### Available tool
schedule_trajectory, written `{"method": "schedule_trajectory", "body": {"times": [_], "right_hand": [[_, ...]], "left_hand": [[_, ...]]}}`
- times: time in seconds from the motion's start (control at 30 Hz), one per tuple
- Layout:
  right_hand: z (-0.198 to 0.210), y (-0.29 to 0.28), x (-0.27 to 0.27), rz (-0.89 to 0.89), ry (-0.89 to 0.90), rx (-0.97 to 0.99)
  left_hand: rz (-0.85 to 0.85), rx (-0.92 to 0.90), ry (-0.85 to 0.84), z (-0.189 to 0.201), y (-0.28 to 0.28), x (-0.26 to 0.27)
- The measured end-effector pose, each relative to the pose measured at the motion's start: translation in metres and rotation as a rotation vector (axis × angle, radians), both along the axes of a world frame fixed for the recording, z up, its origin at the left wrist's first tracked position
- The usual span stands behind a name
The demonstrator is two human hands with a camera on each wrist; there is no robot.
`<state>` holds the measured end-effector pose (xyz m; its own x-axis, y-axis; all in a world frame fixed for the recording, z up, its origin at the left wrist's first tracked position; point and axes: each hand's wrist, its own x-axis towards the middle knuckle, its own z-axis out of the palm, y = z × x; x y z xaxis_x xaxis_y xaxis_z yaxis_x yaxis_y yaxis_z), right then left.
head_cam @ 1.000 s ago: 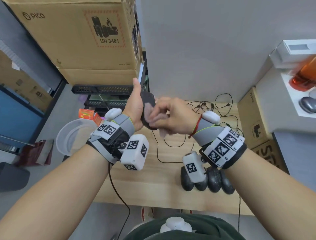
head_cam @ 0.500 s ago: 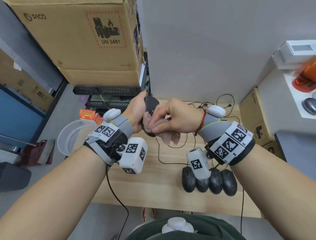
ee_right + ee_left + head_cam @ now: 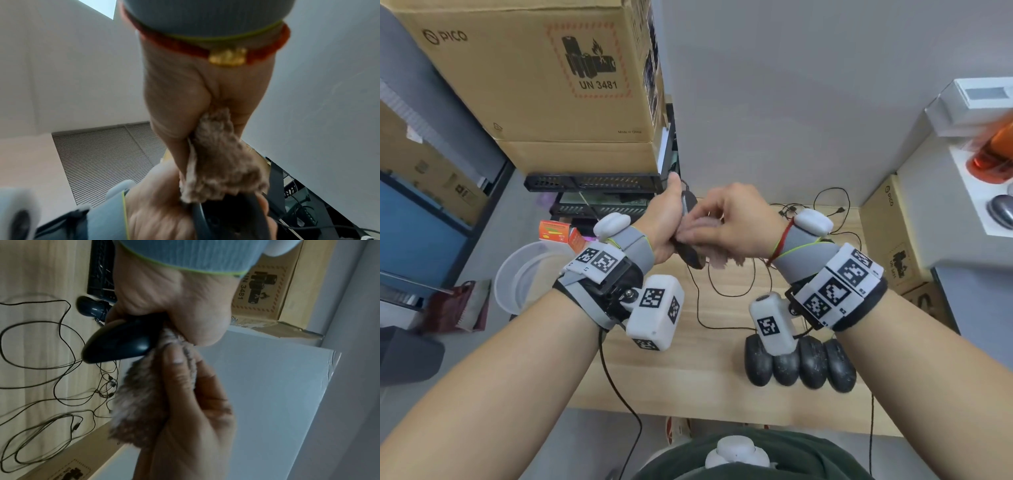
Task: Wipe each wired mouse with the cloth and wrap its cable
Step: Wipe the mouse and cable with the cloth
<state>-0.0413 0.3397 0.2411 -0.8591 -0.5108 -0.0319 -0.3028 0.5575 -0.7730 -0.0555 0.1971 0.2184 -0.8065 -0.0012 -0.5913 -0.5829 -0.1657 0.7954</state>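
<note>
Wooden desk point(image 3: 688, 377); glossy (rounded) mouse point(image 3: 121, 344).

Large brown cardboard box point(image 3: 524, 75) — printed "PICO", "UN 3481" inside a red hatched battery-fire label, and "Made in China". Smaller brown cardboard carton point(image 3: 887, 236) — "PICO".

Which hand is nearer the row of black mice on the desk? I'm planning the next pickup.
Right. The right hand, gripping the cloth, is raised above and behind the row of mice; the left hand, gripping a mouse, is farther left.
</note>
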Motion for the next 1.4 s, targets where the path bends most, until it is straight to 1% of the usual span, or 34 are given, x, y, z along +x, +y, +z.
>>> {"method": "schedule_trajectory", "body": {"times": [0.07, 0.1, 0.13, 0.2, 0.23, 0.27, 0.3, 0.33, 0.4, 0.43, 0.47, 0.5, 0.53, 0.6, 0.63, 0.67, 0.7, 0.73, 0.8, 0.83, 0.87, 0.93, 1.0, 1.03, 1.07, 1.13, 1.2, 1.23, 1.27, 1.3, 1.33, 1.4], "right_hand": [[0.000, -0.002, -0.003, -0.089, 0.143, -0.016], [-0.003, -0.004, -0.003, -0.081, 0.177, -0.008], [-0.005, -0.005, 0.000, -0.030, 0.150, 0.004], [-0.009, -0.002, 0.007, 0.129, -0.033, 0.069], [-0.012, 0.002, 0.008, 0.175, -0.132, 0.068], [-0.015, 0.007, 0.008, 0.165, -0.196, 0.030], [-0.017, 0.011, 0.007, 0.108, -0.209, -0.030], [-0.018, 0.015, 0.004, 0.013, -0.188, -0.105], [-0.018, 0.019, -0.005, -0.213, -0.089, -0.237], [-0.017, 0.019, -0.009, -0.280, -0.041, -0.273], [-0.016, 0.017, -0.010, -0.301, -0.011, -0.283], [-0.014, 0.014, -0.009, -0.276, -0.013, -0.270], [-0.013, 0.011, -0.008, -0.211, -0.041, -0.255], [-0.014, 0.006, 0.001, 0.006, -0.087, -0.203], [-0.015, 0.004, 0.004, 0.104, -0.070, -0.160], [-0.016, 0.004, 0.005, 0.153, -0.053, -0.122], [-0.015, 0.006, 0.003, 0.140, -0.049, -0.102], [-0.013, 0.009, -0.001, 0.081, -0.047, -0.093], [-0.010, 0.017, -0.010, -0.095, -0.018, -0.096], [-0.008, 0.018, -0.011, -0.148, -0.011, -0.124], [-0.006, 0.017, -0.009, -0.150, -0.018, -0.151], [-0.002, 0.008, 0.003, -0.011, -0.042, -0.138], [0.001, 0.000, 0.016, 0.170, -0.025, -0.033], [0.001, 0.000, 0.017, 0.216, -0.040, -0.001], [0.002, 0.003, 0.015, 0.213, -0.071, 0.006], [0.004, 0.014, 0.006, 0.091, -0.103, -0.026], [0.004, 0.021, 0.000, -0.056, -0.012, -0.026], [0.003, 0.022, 0.000, -0.087, 0.045, -0.018], [0.003, 0.020, 0.002, -0.084, 0.070, -0.020], [0.001, 0.016, 0.005, -0.046, 0.057, -0.033], [0.000, 0.011, 0.010, 0.027, 0.045, -0.024], [-0.002, 0.001, 0.018, 0.161, 0.088, 0.052]], "left_hand": [[-0.006, 0.039, -0.014, 0.001, 0.002, -0.002], [0.006, 0.036, -0.012, 0.001, 0.000, -0.004], [0.029, 0.006, -0.004, 0.001, -0.002, -0.007], [0.086, -0.022, 0.014, 0.003, -0.006, -0.011], [0.123, -0.002, 0.014, 0.003, -0.010, -0.013], [0.142, 0.013, 0.014, 0.005, -0.013, -0.015], [0.142, 0.024, 0.011, 0.006, -0.014, -0.016], [0.119, 0.044, 0.004, 0.008, -0.014, -0.015], [0.036, 0.124, -0.011, 0.010, -0.008, -0.012], [-0.001, 0.151, -0.015, 0.008, -0.005, -0.009], [-0.013, 0.174, -0.015, 0.007, -0.002, -0.007], [0.002, 0.182, -0.022, 0.005, -0.001, -0.005], [0.019, 0.207, -0.032, 0.005, 0.001, -0.005], [0.054, 0.156, -0.036, 0.005, -0.001, -0.005], [0.068, 0.098, -0.037, 0.004, -0.003, -0.007], [0.075, 0.077, -0.034, 0.005, -0.004, -0.006], [0.061, 0.082, -0.035, 0.004, -0.005, -0.006], [0.042, 0.115, -0.028, 0.003, -0.005, -0.006], [0.058, 0.157, -0.036, 0.000, -0.005, -0.006], [0.075, 0.163, -0.046, 0.000, -0.006, -0.006], [0.080, 0.183, -0.042, 0.001, -0.007, -0.006], [0.078, 0.191, -0.042, -0.001, -0.008, -0.008], [0.093, 0.154, -0.060, -0.002, -0.009, -0.008], [0.094, 0.165, -0.068, -0.001, -0.010, -0.007], [0.078, 0.197, -0.081, -0.003, -0.011, -0.007], [0.063, 0.220, -0.092, -0.003, -0.012, -0.004], [0.085, 0.201, -0.074, -0.004, -0.014, -0.001], [0.102, 0.196, -0.069, -0.005, -0.015, -0.002], [0.105, 0.190, -0.055, -0.006, -0.016, -0.003], [0.094, 0.196, -0.042, -0.004, -0.016, -0.002], [0.073, 0.210, -0.054, -0.001, -0.016, -0.001], [0.054, 0.209, -0.077, 0.000, -0.014, 0.001]]}}
